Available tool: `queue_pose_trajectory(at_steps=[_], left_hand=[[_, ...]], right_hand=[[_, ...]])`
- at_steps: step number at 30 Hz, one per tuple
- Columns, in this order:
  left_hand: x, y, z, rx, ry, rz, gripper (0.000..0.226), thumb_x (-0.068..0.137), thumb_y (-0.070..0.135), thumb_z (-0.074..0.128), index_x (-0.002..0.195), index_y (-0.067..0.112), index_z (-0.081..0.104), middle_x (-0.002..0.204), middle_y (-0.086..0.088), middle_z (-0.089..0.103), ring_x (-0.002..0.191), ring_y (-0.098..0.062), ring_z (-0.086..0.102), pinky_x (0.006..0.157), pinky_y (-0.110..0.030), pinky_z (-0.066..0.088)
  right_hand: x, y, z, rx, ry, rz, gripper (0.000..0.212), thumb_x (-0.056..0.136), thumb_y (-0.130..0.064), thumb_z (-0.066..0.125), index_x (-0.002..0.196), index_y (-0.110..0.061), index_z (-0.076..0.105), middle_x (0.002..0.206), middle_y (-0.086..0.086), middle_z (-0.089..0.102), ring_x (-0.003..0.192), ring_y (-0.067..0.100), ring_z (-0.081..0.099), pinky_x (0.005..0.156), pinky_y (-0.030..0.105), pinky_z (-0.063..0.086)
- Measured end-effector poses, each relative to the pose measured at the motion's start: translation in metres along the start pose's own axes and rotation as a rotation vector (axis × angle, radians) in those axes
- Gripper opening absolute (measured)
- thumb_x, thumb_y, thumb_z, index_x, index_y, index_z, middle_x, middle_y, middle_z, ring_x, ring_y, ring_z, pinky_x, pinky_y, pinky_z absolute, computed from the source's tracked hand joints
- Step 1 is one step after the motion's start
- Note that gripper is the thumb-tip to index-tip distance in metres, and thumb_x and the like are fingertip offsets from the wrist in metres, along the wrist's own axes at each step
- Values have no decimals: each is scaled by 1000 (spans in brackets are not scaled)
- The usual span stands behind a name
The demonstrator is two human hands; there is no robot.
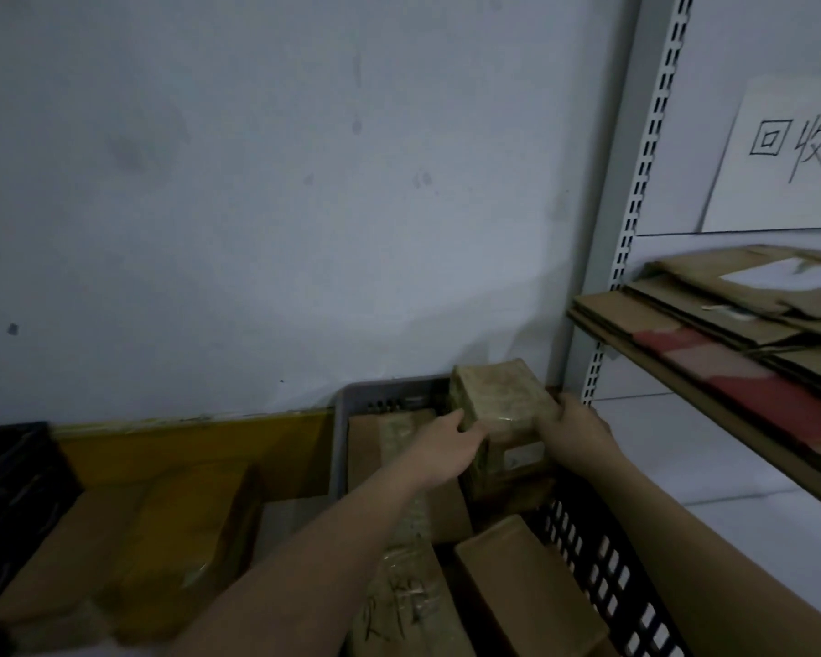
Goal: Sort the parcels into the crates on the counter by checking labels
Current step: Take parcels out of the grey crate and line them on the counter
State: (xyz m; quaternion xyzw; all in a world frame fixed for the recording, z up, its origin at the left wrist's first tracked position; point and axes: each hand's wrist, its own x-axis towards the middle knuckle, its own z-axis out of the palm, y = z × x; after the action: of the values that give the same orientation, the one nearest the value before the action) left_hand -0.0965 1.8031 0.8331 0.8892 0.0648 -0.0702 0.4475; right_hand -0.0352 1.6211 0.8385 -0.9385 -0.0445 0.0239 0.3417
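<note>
Grey wall far, shelf edge [683, 372] crowds right, grey crate [340, 448] nearly full. Taped parcel [498, 405] over crate's far-right corner, clamped btwn left hand [439, 450] & right hand [572, 429].

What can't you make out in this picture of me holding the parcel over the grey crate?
- White label on the tape-wrapped brown cardboard parcel, head view: too small and blurred to read, partly behind the right hand.
- Handwritten white paper sign: cut off by the right edge.
- Grey plastic crate floor: hidden by parcels and the left hand.
- Black crate: contents too dark to see.
</note>
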Motion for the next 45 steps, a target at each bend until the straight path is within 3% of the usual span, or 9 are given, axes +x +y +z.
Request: queue_pose_trajectory(at_steps=[6,12,17,20,24,27,30,36,45], left_hand=[[1,3,25,-143,6,-9,56,101,57,38,148,28,45,143,5,52,105,-5,45,66,-9,31],[-3,5,26,-342,92,-71,46,100,46,50,138,21,55,134,1,59,118,-15,58,105,-37,46],[-21,4,11,-560,173,-56,22,98,47,54,112,31,56,115,11,56,91,-2,60,67,-29,51],[-25,-1,2,-659,251,-67,42,90,54,64,125,40,48,126,8,53,106,-13,55,85,-47,52],[-30,-11,-7,-774,258,-73,100,67,59,82,146,55,21,124,14,53,95,-9,57,70,-41,55],[-33,-24,-12,-840,251,-56,104,50,60,90,135,61,31,120,12,61,106,-18,62,79,-46,57],[-38,-35,-20,-896,289,-21,108,38,61,92,132,58,40,119,8,65,104,-22,67,72,-45,60],[-67,-65,-25,-821,430,128,99,62,44,89,146,47,37,127,6,64,99,-11,72,76,-32,60],[-91,-89,0,-771,550,189,90,73,45,79,150,41,32,128,17,58,101,5,66,67,-12,53]], right_hand=[[-21,16,13,166,22,-24,38,96,-21,59,128,-1,51,127,20,57,115,37,57,96,47,50],[-27,15,8,516,105,87,25,99,-30,56,113,-15,41,111,10,57,101,31,59,90,49,53],[-33,9,10,647,173,57,17,95,-22,60,106,-17,47,101,3,57,95,23,60,86,47,54],[-35,-4,9,719,136,-36,19,92,-18,66,100,-24,50,103,-2,59,96,15,61,84,40,55],[-41,-20,9,685,66,-188,24,91,-17,71,107,-20,53,110,-1,60,101,14,61,75,25,52],[-47,-29,9,708,19,-226,25,91,-18,71,107,-20,52,113,1,59,103,18,62,73,26,52],[-53,-29,11,674,-99,-216,25,93,-27,70,111,-20,54,118,-2,59,105,16,62,84,37,58],[-69,-13,19,310,-344,-250,57,92,-62,55,130,-20,49,122,-5,57,102,5,57,77,23,49],[-84,10,23,-146,-574,-223,82,82,-67,65,150,-38,31,155,7,24,137,37,37,111,54,40]])
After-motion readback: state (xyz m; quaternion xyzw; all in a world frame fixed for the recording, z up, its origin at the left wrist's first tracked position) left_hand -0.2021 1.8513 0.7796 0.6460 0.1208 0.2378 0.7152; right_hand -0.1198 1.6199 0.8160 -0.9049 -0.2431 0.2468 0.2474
